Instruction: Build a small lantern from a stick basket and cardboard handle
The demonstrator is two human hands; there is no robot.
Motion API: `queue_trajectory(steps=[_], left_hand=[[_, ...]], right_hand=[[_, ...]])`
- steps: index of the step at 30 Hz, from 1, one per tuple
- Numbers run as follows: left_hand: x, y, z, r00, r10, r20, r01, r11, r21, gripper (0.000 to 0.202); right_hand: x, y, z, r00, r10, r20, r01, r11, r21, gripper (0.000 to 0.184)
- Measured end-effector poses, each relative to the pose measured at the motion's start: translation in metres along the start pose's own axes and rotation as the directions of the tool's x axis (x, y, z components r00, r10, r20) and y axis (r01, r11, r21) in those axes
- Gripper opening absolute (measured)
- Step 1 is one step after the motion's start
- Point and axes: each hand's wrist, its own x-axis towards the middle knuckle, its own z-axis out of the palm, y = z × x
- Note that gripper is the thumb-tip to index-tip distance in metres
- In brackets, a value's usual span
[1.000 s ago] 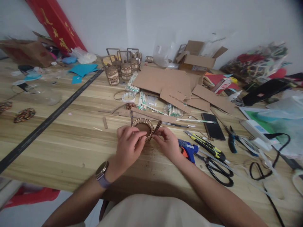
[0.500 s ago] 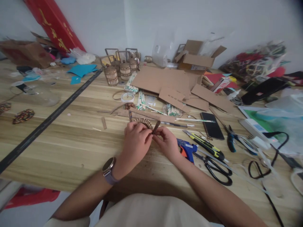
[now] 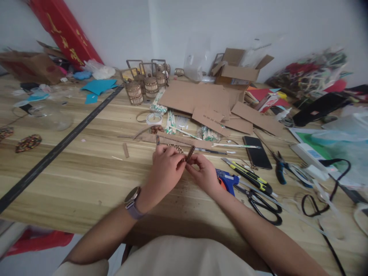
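Observation:
A small round basket of corrugated cardboard (image 3: 176, 148) sits on the wooden table (image 3: 86, 168) in front of me, mostly hidden behind my fingers. My left hand (image 3: 166, 168), with a watch on its wrist, is closed over the basket's near side. My right hand (image 3: 204, 172) pinches a brown cardboard strip (image 3: 190, 153) that stands up at the basket's right side. A second strip (image 3: 157, 139) sticks up at its left.
A blue glue gun (image 3: 227, 180), a yellow utility knife (image 3: 248, 177), black scissors (image 3: 266, 207), a phone (image 3: 256, 152) and pliers (image 3: 280, 168) lie right of my hands. Several finished baskets (image 3: 145, 86), flat cardboard (image 3: 201, 99) and an open box (image 3: 238, 71) stand behind.
My left hand has slid right and forward over the basket, which showed its round brown face a second ago and is now almost covered. The right hand has held its pinch on the strip.

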Motion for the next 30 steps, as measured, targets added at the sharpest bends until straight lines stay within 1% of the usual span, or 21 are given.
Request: queue_trajectory(steps=[5,9,15,18,20,23,25,27,30], left_hand=[[0.003,-0.002,0.001,0.999,0.005,0.039,-0.004,1.0,-0.027,0.013],[0.005,-0.003,0.002,0.999,0.009,0.051,-0.007,0.999,-0.045,0.012],[0.007,-0.004,-0.001,0.997,-0.052,0.053,0.057,0.993,-0.104,0.008],[0.007,-0.001,-0.006,0.996,-0.074,0.051,0.08,0.989,-0.126,0.005],[0.005,0.003,-0.013,0.994,-0.098,0.052,0.104,0.986,-0.128,0.006],[0.0,0.01,-0.027,0.985,-0.146,0.093,0.157,0.979,-0.131,0.008],[-0.005,0.014,-0.037,0.97,-0.189,0.15,0.21,0.968,-0.136,0.007],[-0.012,0.016,-0.048,0.941,-0.236,0.241,0.274,0.952,-0.138,0.006],[-0.024,0.012,-0.062,0.867,-0.299,0.399,0.377,0.916,-0.134,0.01]], right_hand=[[-0.001,0.002,0.0,1.0,0.032,0.001,-0.032,0.999,0.014,0.005],[-0.003,0.006,-0.001,0.999,0.045,-0.011,-0.045,0.999,0.026,0.008],[-0.002,0.008,-0.01,1.0,0.0,-0.017,0.0,1.0,0.029,0.012],[0.001,0.007,-0.016,1.0,-0.021,-0.023,0.021,1.0,0.012,0.012],[0.002,0.006,-0.021,0.999,-0.021,-0.028,0.021,1.0,0.0,0.012],[0.002,0.004,-0.027,0.999,-0.019,-0.034,0.019,1.0,-0.016,0.012],[0.002,0.003,-0.029,0.999,-0.02,-0.037,0.019,1.0,-0.018,0.011],[0.0,0.002,-0.03,0.999,-0.013,-0.038,0.012,1.0,-0.023,0.01],[-0.005,0.0,-0.029,0.999,-0.003,-0.046,0.0,0.999,-0.051,0.009]])
